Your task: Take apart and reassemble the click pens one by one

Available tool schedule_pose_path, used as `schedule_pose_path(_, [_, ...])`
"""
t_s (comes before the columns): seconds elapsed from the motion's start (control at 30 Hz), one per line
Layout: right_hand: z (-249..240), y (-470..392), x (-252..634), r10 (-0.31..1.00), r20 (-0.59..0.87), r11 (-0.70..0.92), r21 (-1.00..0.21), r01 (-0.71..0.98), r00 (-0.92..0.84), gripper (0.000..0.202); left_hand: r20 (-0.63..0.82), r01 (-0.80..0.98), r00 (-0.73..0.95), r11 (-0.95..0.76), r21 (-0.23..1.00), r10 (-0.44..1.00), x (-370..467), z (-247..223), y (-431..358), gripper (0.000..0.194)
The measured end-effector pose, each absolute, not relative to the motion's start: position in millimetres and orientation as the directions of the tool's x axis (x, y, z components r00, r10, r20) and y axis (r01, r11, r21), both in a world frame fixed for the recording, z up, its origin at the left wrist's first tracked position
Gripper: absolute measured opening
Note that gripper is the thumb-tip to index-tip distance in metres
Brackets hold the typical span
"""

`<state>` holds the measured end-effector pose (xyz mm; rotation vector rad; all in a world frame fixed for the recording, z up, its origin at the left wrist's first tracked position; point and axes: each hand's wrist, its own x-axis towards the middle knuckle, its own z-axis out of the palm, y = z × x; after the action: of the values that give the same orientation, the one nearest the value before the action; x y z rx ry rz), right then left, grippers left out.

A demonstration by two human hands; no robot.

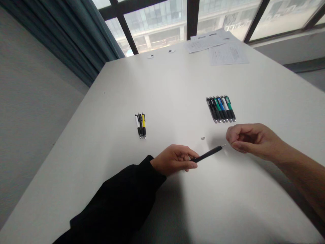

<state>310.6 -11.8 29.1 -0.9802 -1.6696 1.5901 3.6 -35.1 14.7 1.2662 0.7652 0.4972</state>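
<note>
Head: left hand (178, 158) hides pen (209, 154) (partly).

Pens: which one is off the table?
The black pen in the left hand, pointing toward the right hand; the other pens lie in two rows.

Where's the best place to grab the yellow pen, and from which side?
Probably around the middle of the yellow pen, from above and the right: it lies flat at its row's right end, a black pen close on its left.

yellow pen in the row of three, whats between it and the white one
a black pen, between the yellow pen and white pen, seen in the head view
</note>
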Motion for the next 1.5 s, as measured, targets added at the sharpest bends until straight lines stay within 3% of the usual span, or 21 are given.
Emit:
schedule_pose_path(0.7, [27,-18,292,0.866,-0.077,0.027,-0.979,0.200,-0.493,0.017,-0.246,0.080,0.661,0.259,0.962,0.709,4,11,-36,0.036])
schedule_pose_path(0.77, [25,-19,292,0.858,-0.054,0.042,-0.984,0.173,-0.511,0.024,-0.241,0.076,0.664,0.258,0.963,0.708,4,10,-36,0.035])
schedule_pose_path(0.9, [22,-17,290,0.815,0.120,0.293,-0.929,0.226,-0.567,0.053,-0.243,0.068,0.661,0.266,0.962,0.710,4,11,-36,0.036])
schedule_pose_path(1.03, [12,-13,278,0.759,0.272,0.570,-0.716,0.403,-0.591,0.062,-0.244,0.076,0.663,0.260,0.963,0.708,5,12,-35,0.034])
schedule_pose_path(1.1, [6,-12,269,0.718,0.312,0.643,-0.639,0.422,-0.623,0.060,-0.236,0.072,0.663,0.254,0.965,0.710,5,11,-35,0.033])
schedule_pose_path(1.2, [2,-11,261,0.647,0.346,0.713,-0.591,0.378,-0.679,0.040,-0.234,0.071,0.664,0.251,0.965,0.710,5,11,-35,0.034])
schedule_pose_path(1.33, [8,-10,268,0.720,0.312,0.621,-0.689,0.375,-0.620,0.024,-0.244,0.083,0.656,0.253,0.964,0.714,5,12,-35,0.036])
schedule_pose_path(1.43, [17,-10,282,0.875,0.191,0.356,-0.877,0.323,-0.445,0.013,-0.245,0.071,0.647,0.264,0.962,0.722,4,11,-35,0.038])
schedule_pose_path(1.5, [21,-10,292,0.935,0.120,0.199,-0.957,0.211,-0.334,0.021,-0.250,0.073,0.647,0.268,0.961,0.720,3,11,-36,0.039])
